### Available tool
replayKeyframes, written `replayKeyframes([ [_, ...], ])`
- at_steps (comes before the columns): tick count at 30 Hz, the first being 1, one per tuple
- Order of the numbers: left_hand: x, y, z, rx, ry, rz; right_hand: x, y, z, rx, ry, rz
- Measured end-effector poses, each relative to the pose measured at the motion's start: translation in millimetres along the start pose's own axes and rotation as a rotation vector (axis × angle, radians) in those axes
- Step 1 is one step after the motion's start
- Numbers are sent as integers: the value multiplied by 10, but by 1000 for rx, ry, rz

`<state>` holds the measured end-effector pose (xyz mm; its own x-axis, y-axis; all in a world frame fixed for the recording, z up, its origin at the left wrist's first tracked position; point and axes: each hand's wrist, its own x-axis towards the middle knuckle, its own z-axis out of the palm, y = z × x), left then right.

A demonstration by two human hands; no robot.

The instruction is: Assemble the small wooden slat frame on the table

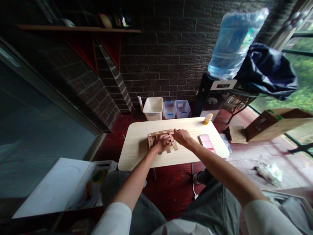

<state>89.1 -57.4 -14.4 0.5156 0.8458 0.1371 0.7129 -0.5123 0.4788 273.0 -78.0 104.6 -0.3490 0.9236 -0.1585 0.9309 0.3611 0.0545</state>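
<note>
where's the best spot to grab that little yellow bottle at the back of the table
Grip the yellow bottle around its middle, coming from the near right side. It stands close to the table's far right edge with bare tabletop around it. It looks tilted, so a side wrap with the fingers seems safer than pinching the small top.

Both hands [172, 139] on wooden frame [161, 141]

Pale matt wooden table [137, 153], bare wood slat frame [156, 134], rough dark brick wall [171, 49], translucent plastic water bottle [232, 42]
</note>
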Motion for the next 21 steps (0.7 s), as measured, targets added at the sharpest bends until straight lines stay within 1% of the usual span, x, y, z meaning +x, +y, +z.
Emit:
replayKeyframes([
  [2, 8, -21, 21, -1, 7, 2, 6, 33, -5, 6, -12, -32],
  [6, 25, -56, 58, -4, 11, 26, 13, 128, -4, 15, -31, -235],
  [7, 28, -65, 67, -3, 10, 32, 18, 140, 2, 18, -31, -262],
  [9, 33, -88, 88, 1, 9, 33, 33, 147, 12, 28, -28, -246],
  [13, 53, -167, 153, 10, 10, 46, 57, 133, 8, 28, -32, -72],
  [15, 70, -210, 193, 15, 8, 54, 47, 145, -2, 41, -35, -42],
  [18, 86, -237, 231, 16, 17, 51, 7, 184, -3, 74, -33, -111],
  [21, 76, -197, 206, 15, 18, 50, -30, 203, 24, 70, -4, -188],
])
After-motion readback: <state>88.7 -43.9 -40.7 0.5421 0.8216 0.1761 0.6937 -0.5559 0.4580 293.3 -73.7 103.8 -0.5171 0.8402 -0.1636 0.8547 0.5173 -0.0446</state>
